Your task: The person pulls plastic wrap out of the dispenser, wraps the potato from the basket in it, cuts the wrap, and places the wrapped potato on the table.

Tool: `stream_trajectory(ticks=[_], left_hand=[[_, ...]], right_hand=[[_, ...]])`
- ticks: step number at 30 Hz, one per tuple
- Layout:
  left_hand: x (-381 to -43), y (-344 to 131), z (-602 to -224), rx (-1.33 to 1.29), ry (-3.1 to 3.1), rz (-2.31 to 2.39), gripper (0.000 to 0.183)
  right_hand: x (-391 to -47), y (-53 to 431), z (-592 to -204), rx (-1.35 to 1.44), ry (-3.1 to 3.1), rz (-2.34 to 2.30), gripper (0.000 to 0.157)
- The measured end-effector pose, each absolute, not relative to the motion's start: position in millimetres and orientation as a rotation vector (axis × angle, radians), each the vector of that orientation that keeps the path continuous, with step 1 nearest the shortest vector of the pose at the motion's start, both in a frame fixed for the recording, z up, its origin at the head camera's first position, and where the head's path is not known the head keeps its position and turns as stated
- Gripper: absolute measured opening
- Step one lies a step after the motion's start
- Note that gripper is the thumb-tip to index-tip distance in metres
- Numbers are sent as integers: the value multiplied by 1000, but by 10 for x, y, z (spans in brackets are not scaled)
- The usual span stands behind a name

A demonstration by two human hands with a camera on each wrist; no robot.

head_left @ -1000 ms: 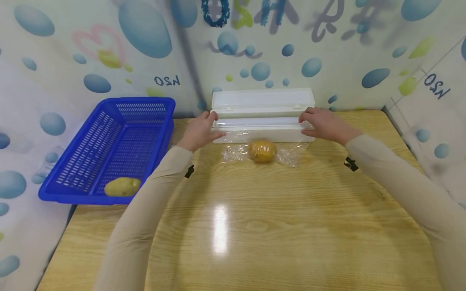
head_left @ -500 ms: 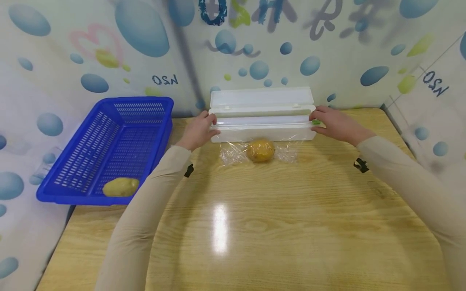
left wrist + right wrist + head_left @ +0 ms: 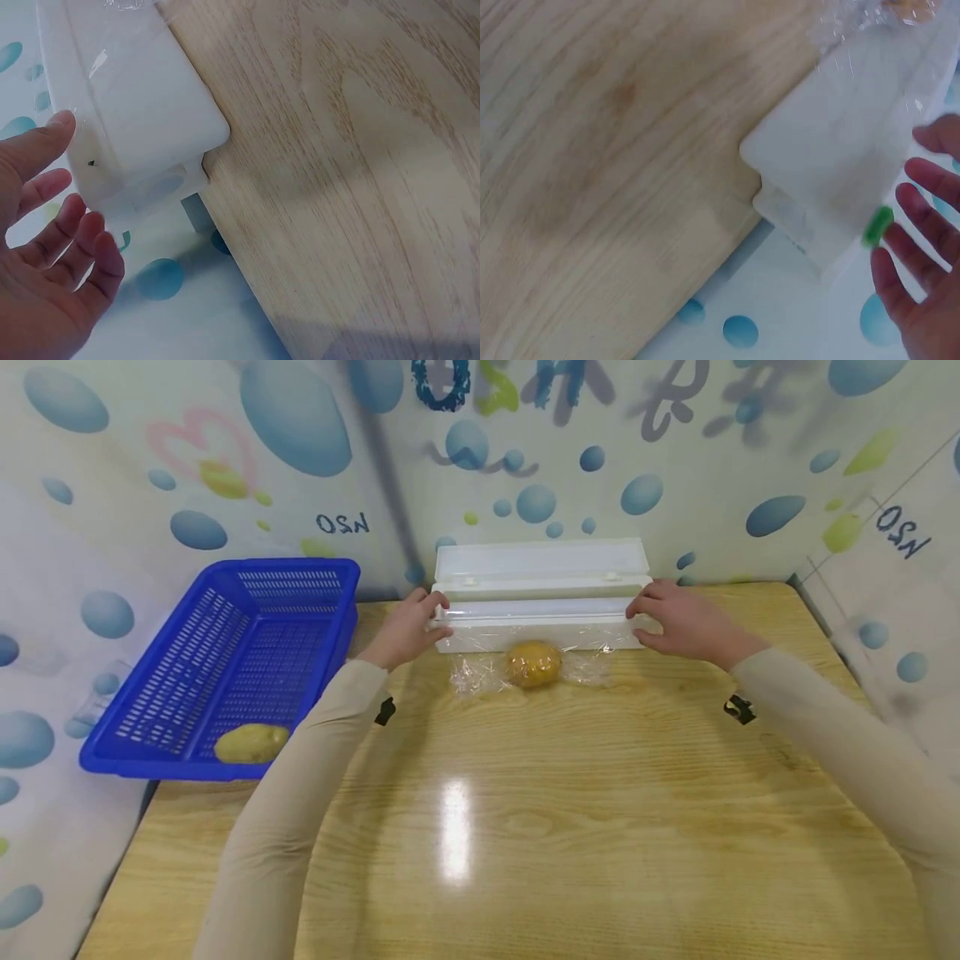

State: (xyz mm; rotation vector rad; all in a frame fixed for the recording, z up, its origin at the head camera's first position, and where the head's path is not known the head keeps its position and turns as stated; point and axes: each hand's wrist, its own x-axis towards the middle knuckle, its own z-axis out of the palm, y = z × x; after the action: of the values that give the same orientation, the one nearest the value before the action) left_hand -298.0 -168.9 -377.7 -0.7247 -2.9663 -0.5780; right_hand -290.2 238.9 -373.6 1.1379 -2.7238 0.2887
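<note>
A white cling film dispenser stands on the table against the wall, its lid tipped back. Film runs over its front to a film-wrapped potato lying just before it. My left hand holds the dispenser's left end; in the left wrist view the thumb lies at its edge, fingers curled past it. At the right end is my right hand, fingers loosely bent and apart. In the right wrist view a green slider sits right at its fingertips; the hand hides it in the head view.
A blue plastic basket stands at the left with a bare potato in it. The patterned wall rises directly behind the dispenser. Wood-grain table stretches between the forearms.
My right hand shifted right to the dispenser's end, baring the green slider, then came back slightly left over it. The left hand has stayed at its end. The wrapped potato has shifted slightly.
</note>
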Motion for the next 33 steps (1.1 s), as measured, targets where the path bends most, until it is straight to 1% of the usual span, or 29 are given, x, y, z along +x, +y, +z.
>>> stream_trajectory(ticks=[5, 8, 11, 15, 19, 21, 26, 33], left_hand=[[-2942, -1694, -3789, -746, -2929, -588, 37], [-2911, -1679, -3792, -793, -2893, -565, 32], [-2875, -1657, -3792, -911, -2833, -585, 23], [-2820, -1625, -3799, -1078, -2789, -623, 16], [-2777, -1609, -3822, -1174, -2772, -622, 15], [-2758, -1602, -3833, -1201, -2798, -667, 18], [-2694, -1566, -3865, -1257, -2934, -845, 37], [-2599, -1493, -3942, -1298, -3045, -889, 55]], right_hand=[[-2814, 2245, -3821, 1139, -2623, 166, 29], [-2744, 2150, -3868, 1121, -2682, 118, 34], [-2683, 2049, -3903, 1099, -2774, 152, 35], [-2660, 1956, -3940, 1104, -2758, 283, 22], [-2687, 1908, -3976, 1197, -2648, 358, 10], [-2701, 1887, -3996, 1241, -2606, 359, 9], [-2714, 1830, -4062, 1351, -2561, 379, 12], [-2674, 1777, -4109, 1498, -2575, 411, 12]])
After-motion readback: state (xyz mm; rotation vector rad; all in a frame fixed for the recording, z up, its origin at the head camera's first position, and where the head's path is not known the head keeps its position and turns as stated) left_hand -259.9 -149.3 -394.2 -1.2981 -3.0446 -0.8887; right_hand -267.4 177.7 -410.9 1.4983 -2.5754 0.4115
